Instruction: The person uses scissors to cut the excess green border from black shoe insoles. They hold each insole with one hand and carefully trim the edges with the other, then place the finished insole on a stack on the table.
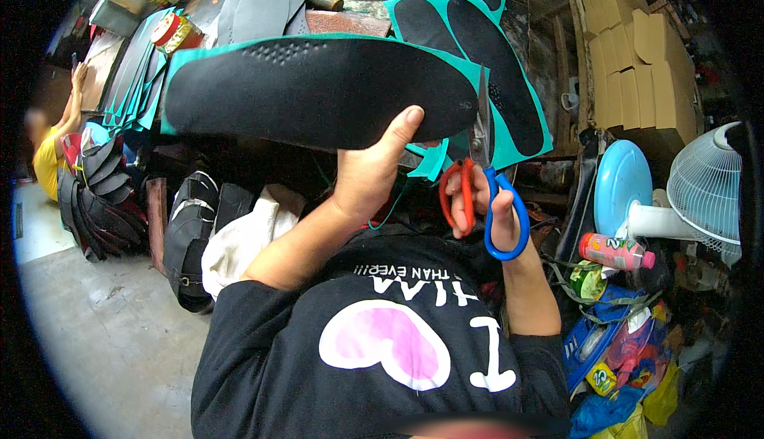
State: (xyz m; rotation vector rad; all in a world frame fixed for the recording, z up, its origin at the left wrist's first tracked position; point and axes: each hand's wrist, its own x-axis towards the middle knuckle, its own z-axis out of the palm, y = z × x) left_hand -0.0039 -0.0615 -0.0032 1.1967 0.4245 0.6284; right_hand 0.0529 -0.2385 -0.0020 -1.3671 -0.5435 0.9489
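Trimming in hand: by my judgement, taking the teal margin [181,58] off along the outline of the black insole [310,93].
Black insole: held up before me, lengthwise across, black face in view, a patch of small raised dots near its upper edge.
Left hand [366,170]: clamped on the insole's lower edge, toward its right end; thumb on the black face, the other fingers hidden behind. A firm, flat pinch should stop the piece flexing as I cut.
Right hand [480,191]: closed on the scissors, fingers at the red handle [468,200], thumb at the blue handle [509,257].
Scissors [481,146]: points upward, just beside the insole's right end; handle loops apart. How wide the blades stand, I cannot tell.
Teal margin: thin along the upper edge, broader at the left corner. Best to follow the black line closely without biting into it.
Rounded end: calls for turning the insole into the blades, in long smooth strokes; short snips would likely leave corners.
Teal scrap [432,160]: below the right end; whether attached, I cannot tell. Worth clearing from the blades' path.
Uncut sheet [495,41]: behind the scissors, black shapes on teal; a stray blade tip could nick it.
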